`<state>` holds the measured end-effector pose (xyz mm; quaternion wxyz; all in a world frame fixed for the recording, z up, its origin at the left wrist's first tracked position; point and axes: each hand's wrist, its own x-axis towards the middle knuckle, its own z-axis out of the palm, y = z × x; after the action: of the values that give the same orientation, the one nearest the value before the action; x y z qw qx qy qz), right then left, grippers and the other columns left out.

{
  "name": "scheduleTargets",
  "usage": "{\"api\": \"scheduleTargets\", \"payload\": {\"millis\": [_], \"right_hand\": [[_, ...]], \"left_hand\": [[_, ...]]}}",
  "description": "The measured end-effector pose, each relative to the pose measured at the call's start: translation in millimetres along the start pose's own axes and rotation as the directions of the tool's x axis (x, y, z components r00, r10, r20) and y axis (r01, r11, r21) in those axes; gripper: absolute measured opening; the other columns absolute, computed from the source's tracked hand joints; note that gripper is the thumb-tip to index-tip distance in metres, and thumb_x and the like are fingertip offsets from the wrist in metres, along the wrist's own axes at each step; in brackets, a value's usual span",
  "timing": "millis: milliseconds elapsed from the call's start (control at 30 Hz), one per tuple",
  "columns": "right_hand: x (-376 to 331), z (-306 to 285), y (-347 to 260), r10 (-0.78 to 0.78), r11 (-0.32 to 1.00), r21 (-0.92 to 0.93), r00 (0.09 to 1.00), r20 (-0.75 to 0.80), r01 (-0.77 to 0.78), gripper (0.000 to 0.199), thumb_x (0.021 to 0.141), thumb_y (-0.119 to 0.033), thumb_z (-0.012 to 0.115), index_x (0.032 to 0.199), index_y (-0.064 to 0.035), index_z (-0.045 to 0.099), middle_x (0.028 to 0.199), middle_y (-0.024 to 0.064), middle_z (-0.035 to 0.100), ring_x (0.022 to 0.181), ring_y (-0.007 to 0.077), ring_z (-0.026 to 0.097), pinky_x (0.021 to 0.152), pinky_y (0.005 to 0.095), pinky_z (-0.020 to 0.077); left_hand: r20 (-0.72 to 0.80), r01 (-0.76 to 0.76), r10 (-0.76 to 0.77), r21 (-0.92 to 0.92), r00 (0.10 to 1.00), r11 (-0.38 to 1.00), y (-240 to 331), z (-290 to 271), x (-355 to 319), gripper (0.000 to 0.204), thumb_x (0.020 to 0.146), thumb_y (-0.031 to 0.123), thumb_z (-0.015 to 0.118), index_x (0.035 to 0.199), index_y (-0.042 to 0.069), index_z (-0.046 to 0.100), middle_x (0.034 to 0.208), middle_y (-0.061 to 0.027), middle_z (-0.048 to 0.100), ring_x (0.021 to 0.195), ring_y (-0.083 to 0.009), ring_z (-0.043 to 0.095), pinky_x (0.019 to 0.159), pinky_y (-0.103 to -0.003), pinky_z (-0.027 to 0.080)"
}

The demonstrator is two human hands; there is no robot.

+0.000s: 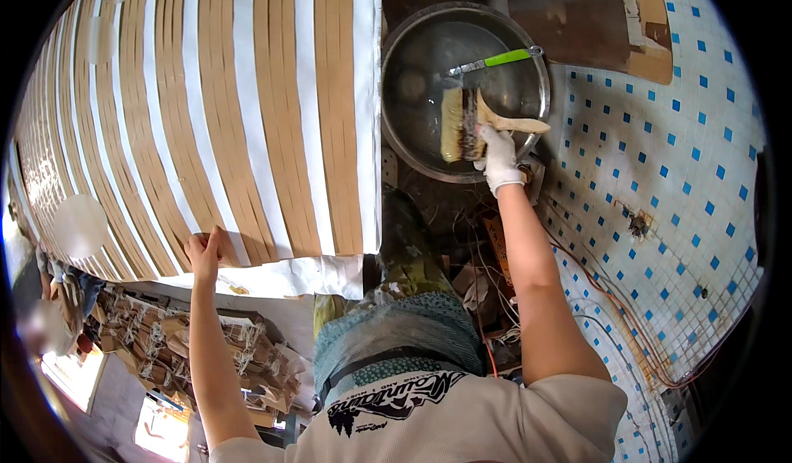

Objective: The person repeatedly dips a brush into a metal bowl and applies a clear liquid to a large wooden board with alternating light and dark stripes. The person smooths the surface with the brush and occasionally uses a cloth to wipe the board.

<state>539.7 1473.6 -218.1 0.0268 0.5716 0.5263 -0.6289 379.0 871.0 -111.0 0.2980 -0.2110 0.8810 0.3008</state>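
1 o'clock | our right hand [499, 153] gripped the brush [470, 125] over the basin [540, 67], likely so drips landed inside | 9 o'clock | our left hand [203, 252] touched the strips [337, 133], perhaps steadying them; pinching, we couldn't tell

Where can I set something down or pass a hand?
Bare: tiles between the basin and the dark spot; for a hand, the basin's left side, beside the brush. Crowded: cables by the right forearm and brown strips at left.
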Motion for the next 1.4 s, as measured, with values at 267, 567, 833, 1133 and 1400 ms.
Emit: {"api": "scheduleTargets", "payload": {"millis": [267, 567, 833, 1133, 1400], "right_hand": [[19.3, -50.9, 8.3, 0.442, 0.825, -0.352, 0.893, -0.082, -0.441, 0.026, 0.093, -0.03, 0.064, 0.1, -0.0046, 0.066, 0.087, 0.0039, 0.064, 0.063, 0.016, 0.056, 0.049, 0.0334, 0.042], [-4.1, -91.1, 18.3, 0.397, 0.895, -0.243, 0.916, 0.054, -0.373, 0.035, 0.088, -0.054, 0.059, 0.095, -0.02, 0.064, 0.085, 0.001, 0.057, 0.063, 0.0197, 0.048, 0.048, 0.0354, 0.0363], [-132.4, -19.5, -55.9, 0.146, 0.916, 0.363, 0.985, 0.097, -0.171, 0.027, 0.086, -0.029, 0.069, 0.105, -0.0105, 0.061, 0.082, 0.0039, 0.061, 0.059, 0.0168, 0.056, 0.044, 0.0281, 0.0427], [-301.0, 202.8, -98.7, -0.101, 0.945, 0.324, 0.984, 0.146, 0.049, 0.035, 0.092, -0.046, 0.059, 0.119, -0.024, 0.063, 0.108, -0.0034, 0.066, 0.088, 0.0162, 0.063, 0.057, 0.0363, 0.0433], [-391.3, 416.2, -49.0, -0.45, 0.891, 0.203, 0.844, 0.292, 0.405, 0.044, 0.091, -0.019, 0.067, 0.132, -0.0053, 0.057, 0.116, 0.0065, 0.067, 0.105, 0.0196, 0.064, 0.093, 0.033, 0.0486]], "left_hand": [[-0.012, 0.002, 0.0, 0.146, 1.0, 0.989, 9.3, 8.5, 5.4, 0.053, 0.089, 0.045, 0.072, 0.082, -0.004, 0.053, 0.097, -0.0142, 0.044, 0.064, -0.0189, 0.053, 0.052, -0.032, 0.048], [-0.06, 0.045, -0.025, 0.363, 0.998, 0.931, 52.3, 11.3, -8.4, 0.049, 0.081, 0.043, 0.065, 0.088, -0.005, 0.075, 0.098, -0.0273, 0.069, 0.097, -0.0367, 0.068, 0.089, -0.044, 0.054], [-0.051, 0.007, 0.009, 0.301, 0.999, 0.954, 33.7, -1.9, -34.5, 0.082, 0.077, 0.055, 0.071, 0.128, -0.007, 0.052, 0.133, -0.0287, 0.044, 0.125, -0.045, 0.045, 0.106, -0.047, 0.042], [0.255, -0.596, 0.66, -0.288, 0.707, 0.75, -35.0, -20.2, -24.5, 0.039, 0.08, 0.039, 0.075, 0.101, 0.009, 0.062, 0.104, -0.0152, 0.06, 0.1, -0.032, 0.058, 0.086, -0.043, 0.049], [0.106, -0.886, 0.901, -0.166, 0.42, 0.432, -126.7, -245.2, -6.7, 0.032, 0.085, 0.016, 0.066, 0.116, 0.01, 0.065, 0.106, -0.0127, 0.062, 0.102, -0.0339, 0.059, 0.087, -0.045, 0.047]]}}
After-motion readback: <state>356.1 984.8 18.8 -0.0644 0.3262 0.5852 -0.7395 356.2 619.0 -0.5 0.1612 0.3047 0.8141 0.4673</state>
